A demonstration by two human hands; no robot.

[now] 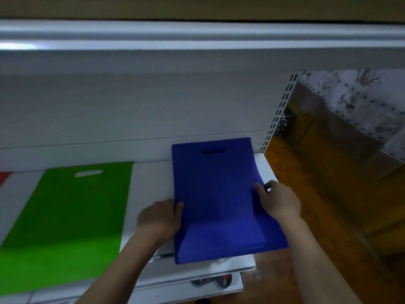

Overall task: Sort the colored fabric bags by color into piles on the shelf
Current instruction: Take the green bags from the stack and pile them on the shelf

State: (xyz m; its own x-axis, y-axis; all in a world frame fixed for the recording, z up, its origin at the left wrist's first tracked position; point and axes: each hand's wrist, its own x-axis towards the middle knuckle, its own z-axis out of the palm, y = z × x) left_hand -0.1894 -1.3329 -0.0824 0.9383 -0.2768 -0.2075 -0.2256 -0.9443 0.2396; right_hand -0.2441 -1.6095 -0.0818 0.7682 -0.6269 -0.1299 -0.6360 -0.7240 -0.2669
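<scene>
- Red bag: a sliver only at the picture's left edge, on the shelf, well left of the blue stack; extent cannot be told.
- Green pile: flat on the shelf, left of the blue stack with a bare strip of shelf between; handle slot at the far end, long axis running front to back.
- Left hand: at the blue stack's left edge, thumb on top and fingers curled under, pinching the stack.
- Blue stack: several bags together at the shelf's right end; far end with the handle slot leans up against the back wall, the middle sags, the near end overhangs the shelf's front edge. Long axis front to back, parallel to the green pile.
- Right hand: at the blue stack's right edge, farther back than the left hand, thumb on top and fingers wrapped under, gripping it.
- Judgement: both hands flank the stack across its short axis, so settling it flat likely means drawing it toward the front; the left hand is nearer the overhanging end.
</scene>
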